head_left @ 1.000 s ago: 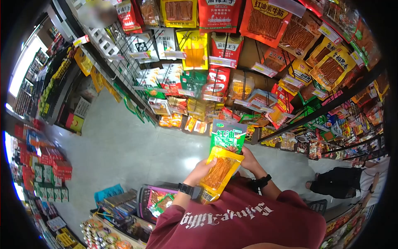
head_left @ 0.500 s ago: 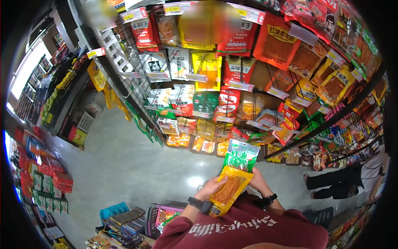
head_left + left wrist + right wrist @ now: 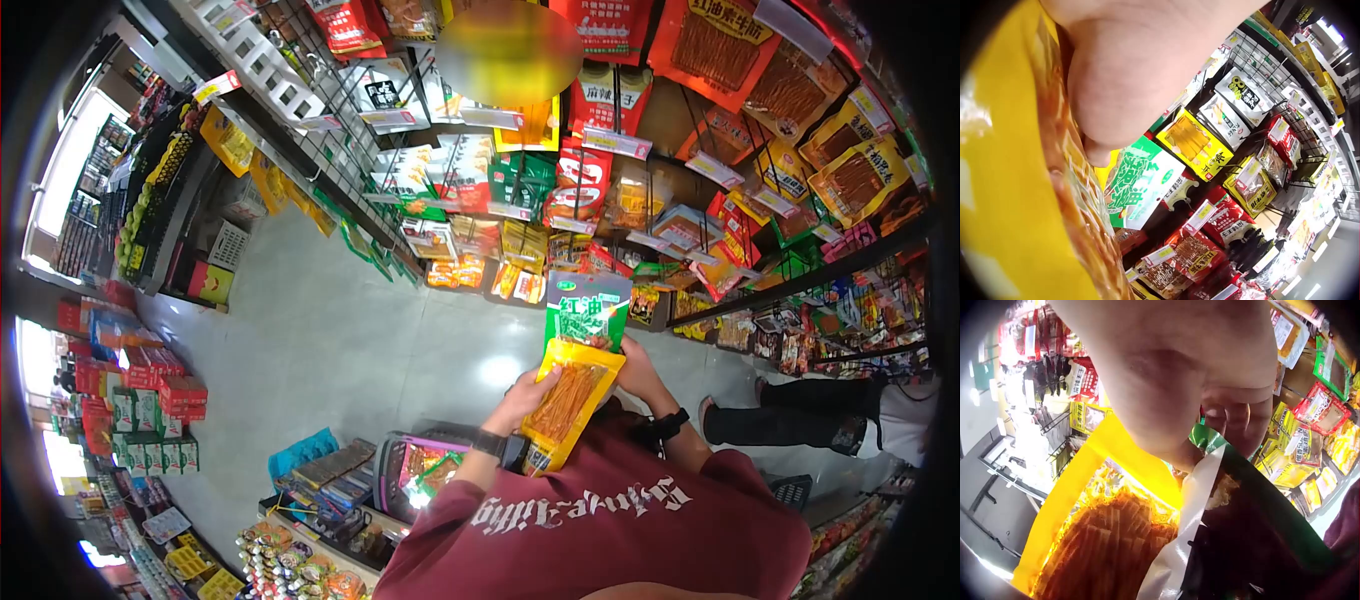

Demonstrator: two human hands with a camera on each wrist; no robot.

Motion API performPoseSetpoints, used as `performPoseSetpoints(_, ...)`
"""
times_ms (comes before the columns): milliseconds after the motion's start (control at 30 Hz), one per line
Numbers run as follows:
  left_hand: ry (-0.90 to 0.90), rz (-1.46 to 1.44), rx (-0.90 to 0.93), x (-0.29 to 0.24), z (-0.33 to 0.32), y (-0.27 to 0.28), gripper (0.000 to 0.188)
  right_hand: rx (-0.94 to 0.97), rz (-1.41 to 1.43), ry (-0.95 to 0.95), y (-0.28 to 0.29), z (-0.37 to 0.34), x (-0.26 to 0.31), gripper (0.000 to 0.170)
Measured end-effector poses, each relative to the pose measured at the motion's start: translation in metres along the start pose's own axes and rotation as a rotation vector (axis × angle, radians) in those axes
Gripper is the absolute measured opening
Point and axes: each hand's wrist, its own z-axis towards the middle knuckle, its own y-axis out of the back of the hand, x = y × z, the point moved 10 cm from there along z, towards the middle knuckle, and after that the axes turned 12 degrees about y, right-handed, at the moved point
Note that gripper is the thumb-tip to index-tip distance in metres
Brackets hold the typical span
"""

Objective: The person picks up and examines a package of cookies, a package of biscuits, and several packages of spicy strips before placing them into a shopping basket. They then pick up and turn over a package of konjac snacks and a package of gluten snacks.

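Observation:
In the head view my left hand grips the left edge of a yellow packet of orange-brown strips, thumb on its front. A green and white packet stands just beyond it, partly covered by the yellow one. My right hand holds the packets at their right edge. The right wrist view shows the right hand pinching the green packet's edge beside the yellow packet. Close in the left wrist view are the left hand and the yellow packet.
Racks of hanging snack bags rise ahead and to the right. A basket with packets stands at the lower left, near a display of small goods. A person in dark trousers is at the right. Grey floor lies between.
The head view has shifted, and the hands with both packets first appear lower, then higher and slightly right. Both hands keep their hold. The person at the right shows nearer.

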Motion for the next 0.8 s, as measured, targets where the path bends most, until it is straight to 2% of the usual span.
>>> performPoseSetpoints(167, 0.071, 0.001, -0.057, -0.02, 0.01, -0.01, 0.05, 0.006, -0.041, -0.044, 0.024, 0.009, -0.022, 0.033)
performPoseSetpoints(233, 0.109, -0.036, -0.058, -0.021, 0.019, -0.018, 0.05, 0.032, -0.164, -0.05, 0.038, 0.017, 0.0, 0.038)
performPoseSetpoints(600, 0.064, 0.206, -0.112, -0.064, 0.046, -0.038, 0.043, 0.065, 0.376, -0.071, 0.066, 0.037, -0.053, 0.035)
performPoseSetpoints(700, 0.115, 0.217, -0.117, -0.074, 0.047, -0.05, 0.041, 0.064, 0.333, -0.043, 0.081, 0.041, -0.043, 0.036)
performPoseSetpoints(800, 0.071, 0.187, -0.1, -0.089, 0.055, -0.062, 0.041, 0.006, 0.223, -0.042, 0.101, 0.043, -0.06, 0.036)
